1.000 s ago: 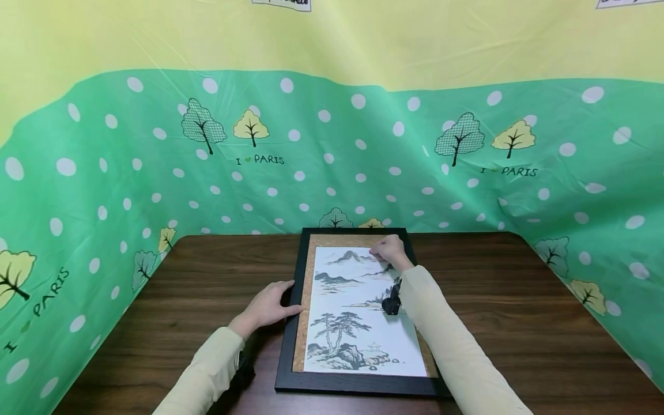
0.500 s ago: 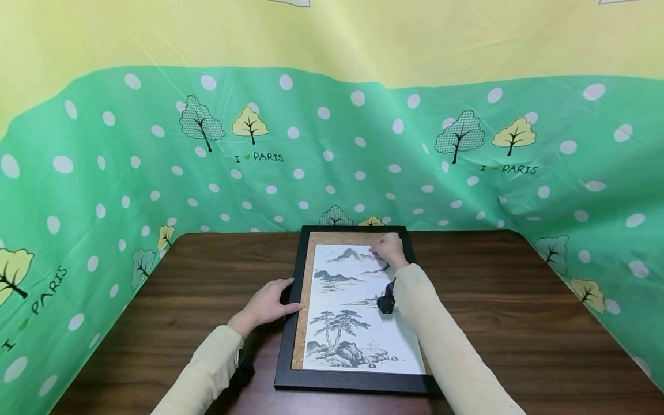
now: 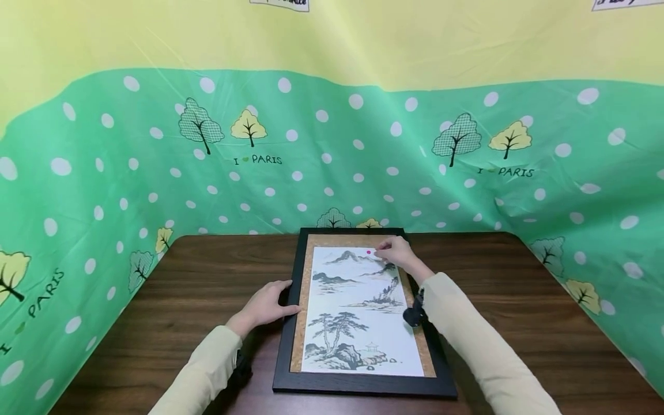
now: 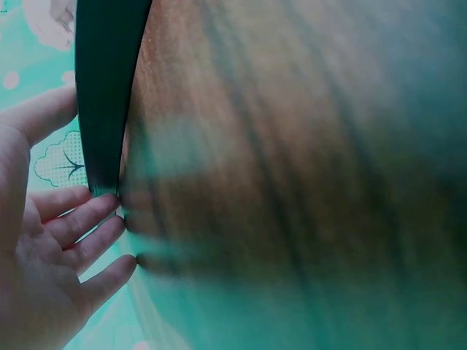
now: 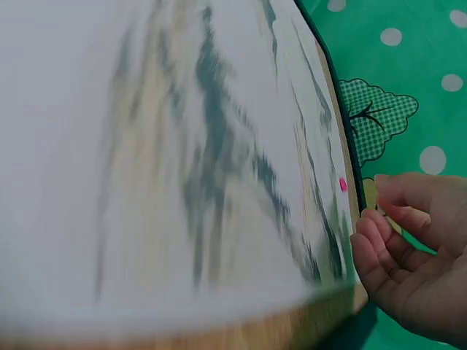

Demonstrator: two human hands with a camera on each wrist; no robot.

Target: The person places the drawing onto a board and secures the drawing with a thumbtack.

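Note:
A white sheet with an ink landscape (image 3: 337, 297) lies on a cork board (image 3: 425, 351) inside a black frame (image 3: 358, 384). Near the middle of the sheet's top edge is a small pink pin head (image 3: 369, 252), also a pink dot (image 5: 343, 184) in the right wrist view. Just right of the pin, apart from it, my right hand (image 3: 396, 253) hovers over the sheet, fingers loosely bent and holding nothing. My left hand (image 3: 266, 305) rests against the frame's left side, thumb reaching over its edge. In the left wrist view its fingers (image 4: 84, 226) look extended beside the frame.
The frame lies on a dark brown wooden table (image 3: 207, 271), with table surface to its left and right. Behind the table hangs a green and yellow cloth (image 3: 311, 138) printed with trees and dots. A black wrist camera (image 3: 415, 314) sits under the right sleeve.
My right hand has drawn back to the right from the top of the sheet, uncovering the pink pin. The left hand stays at the frame's left edge.

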